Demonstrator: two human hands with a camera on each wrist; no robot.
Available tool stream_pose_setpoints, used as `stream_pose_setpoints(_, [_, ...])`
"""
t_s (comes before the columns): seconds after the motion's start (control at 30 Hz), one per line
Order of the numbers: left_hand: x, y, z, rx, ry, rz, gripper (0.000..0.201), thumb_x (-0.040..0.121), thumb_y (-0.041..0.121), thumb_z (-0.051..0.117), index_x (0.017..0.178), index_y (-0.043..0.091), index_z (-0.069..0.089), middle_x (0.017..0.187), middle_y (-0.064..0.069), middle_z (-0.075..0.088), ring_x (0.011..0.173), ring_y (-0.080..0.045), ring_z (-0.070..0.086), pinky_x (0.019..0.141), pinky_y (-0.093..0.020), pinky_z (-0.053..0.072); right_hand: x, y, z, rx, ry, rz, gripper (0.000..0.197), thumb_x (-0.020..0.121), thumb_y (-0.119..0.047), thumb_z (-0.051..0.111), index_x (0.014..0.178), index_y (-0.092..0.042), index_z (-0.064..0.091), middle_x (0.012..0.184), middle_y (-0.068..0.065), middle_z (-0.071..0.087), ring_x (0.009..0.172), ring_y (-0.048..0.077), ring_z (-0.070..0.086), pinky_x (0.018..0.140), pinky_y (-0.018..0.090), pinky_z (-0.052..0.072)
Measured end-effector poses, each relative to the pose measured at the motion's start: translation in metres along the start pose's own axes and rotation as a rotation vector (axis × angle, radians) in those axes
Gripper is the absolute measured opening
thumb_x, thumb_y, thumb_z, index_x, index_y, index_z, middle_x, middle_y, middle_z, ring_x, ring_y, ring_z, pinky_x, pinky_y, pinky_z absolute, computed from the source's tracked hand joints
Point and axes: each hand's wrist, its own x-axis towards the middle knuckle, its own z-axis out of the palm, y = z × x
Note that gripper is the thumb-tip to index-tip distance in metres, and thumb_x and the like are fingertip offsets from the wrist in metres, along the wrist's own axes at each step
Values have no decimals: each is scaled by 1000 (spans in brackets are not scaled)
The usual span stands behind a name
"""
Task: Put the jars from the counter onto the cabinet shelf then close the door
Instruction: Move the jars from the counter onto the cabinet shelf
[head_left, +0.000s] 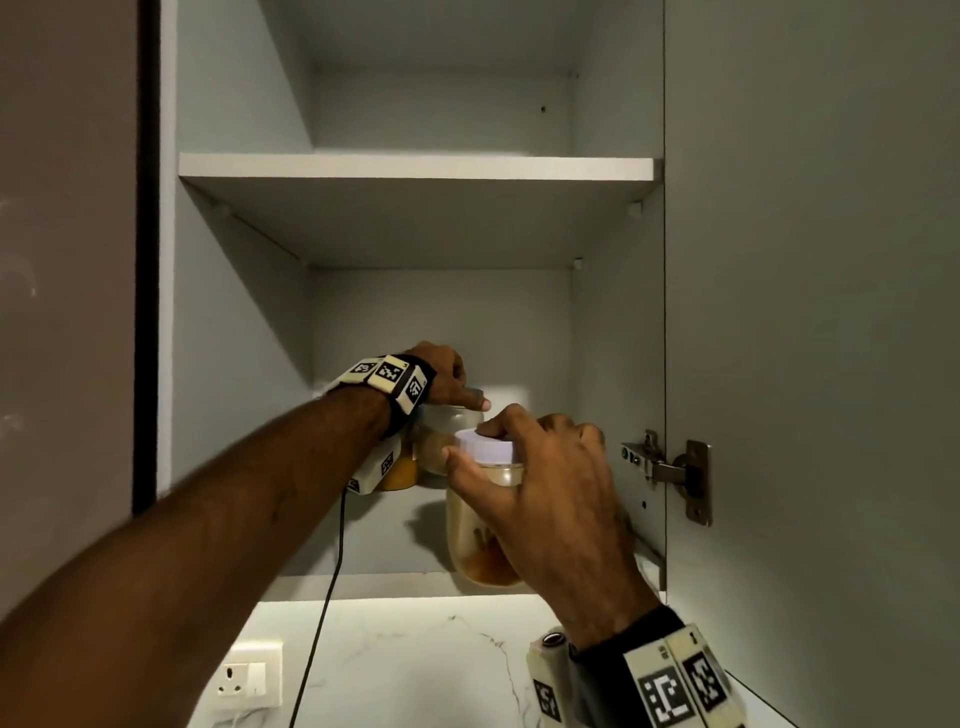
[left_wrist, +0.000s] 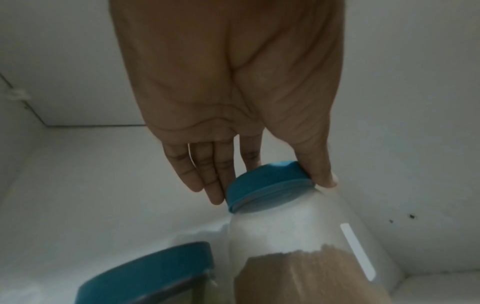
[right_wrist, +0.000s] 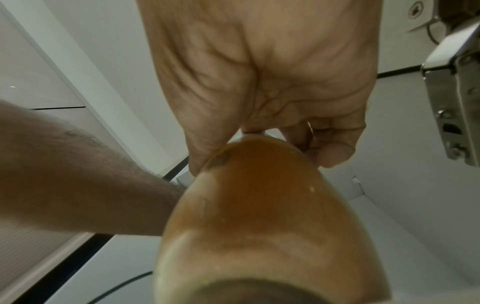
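The cabinet stands with its door (head_left: 810, 312) swung wide to the right. Deep on the lower shelf (head_left: 395, 535), my left hand (head_left: 462, 389) pinches the blue lid of a jar of brown powder (left_wrist: 298, 236) between thumb and fingers. A second blue-lidded jar (left_wrist: 150, 273), with orange contents (head_left: 400, 473), stands just left of it. My right hand (head_left: 519, 447) grips a white-lidded jar of amber contents (head_left: 485, 525) by its lid, at the shelf's front edge. Whether its base touches the shelf is hidden. From the right wrist that jar (right_wrist: 259, 205) fills the view.
The upper shelf (head_left: 415, 166) holds nothing. A metal door hinge (head_left: 670, 467) juts out close to my right hand. A black cable (head_left: 332, 571) hangs from my left wrist. Below are a marble backsplash and a wall socket (head_left: 249, 680).
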Motion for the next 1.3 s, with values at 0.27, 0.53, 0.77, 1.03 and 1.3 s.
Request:
stream_pose_setpoints(0.27, [13,-1,24,37,-6,-1,46,84,53,75,118,23,64,121,-3,67,103,-25,63,96,-37,54,1,-1,-3,25,-20,2,57,88,-83,48,131,-46,53,127,-6,55,110,11,34,85,33,40])
stream_pose_setpoints(0.53, [7,-4,34,29,1,-21,42,89,49,70,118,20,66,124,-7,69,109,-28,66,98,-41,55,1,1,1,14,15,-3,56,87,-83,48,127,-45,54,123,-5,57,109,14,37,85,34,42])
stream_pose_setpoints(0.77, [-42,5,-22,-17,136,138,58,95,67,48,132,23,59,132,-7,65,116,-26,61,101,-46,49,1,1,7,1,19,-5,60,84,-88,46,125,-45,54,125,-5,59,111,13,38,85,35,43])
stream_pose_setpoints(1.03, [-225,-13,-69,-274,431,390,45,97,65,47,119,33,70,117,15,70,108,-4,62,90,-34,50,0,-3,-2,-8,8,19,62,85,-84,50,129,-41,58,129,-3,60,112,14,37,85,34,38])
stream_pose_setpoints(1.3, [-293,-83,47,-155,115,98,90,72,93,4,144,54,42,152,35,40,143,4,35,123,-30,24,31,-30,-37,93,1,43,65,88,-70,66,136,-29,52,109,-3,59,104,21,63,89,46,60])
